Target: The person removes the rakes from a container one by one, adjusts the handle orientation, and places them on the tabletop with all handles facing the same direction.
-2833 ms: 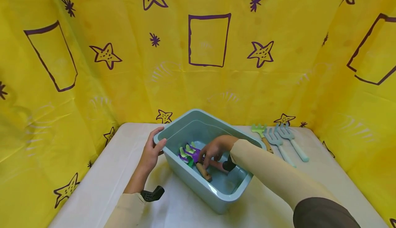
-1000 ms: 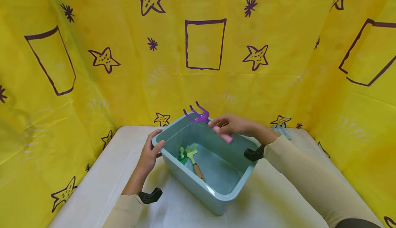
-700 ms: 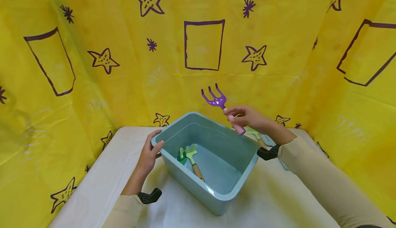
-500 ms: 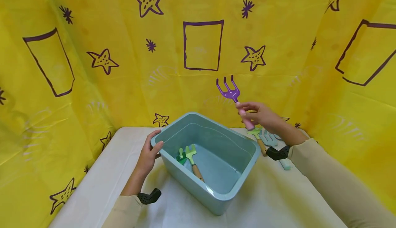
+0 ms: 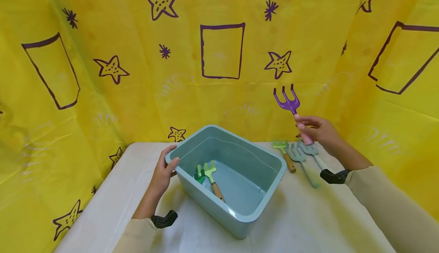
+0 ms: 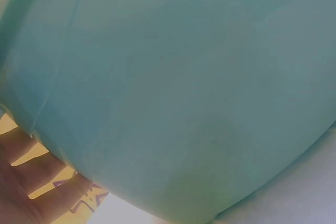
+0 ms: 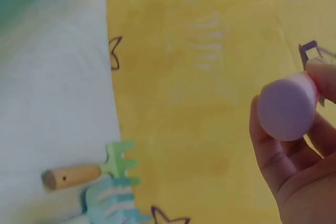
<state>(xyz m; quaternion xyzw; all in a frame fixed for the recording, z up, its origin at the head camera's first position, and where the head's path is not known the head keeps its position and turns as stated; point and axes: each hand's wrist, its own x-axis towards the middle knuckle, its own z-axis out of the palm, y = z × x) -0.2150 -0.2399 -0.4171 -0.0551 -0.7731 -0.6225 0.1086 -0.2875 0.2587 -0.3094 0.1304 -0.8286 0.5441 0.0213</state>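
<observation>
A purple toy garden fork with a pink handle is being gripped by the right hand, the fingers being curled round the handle and the tines being pointed upward. It is being held in the air, above the rakes lying on the tabletop. Just below that hand, a light-green rake with a wooden handle and two pale-blue rakes are lying side by side. The near left corner of a blue-green plastic bin is being clasped by the left hand, the thumb being hooked over the rim. Inside the bin, to the right of the left hand, two green rakes are lying together.
</observation>
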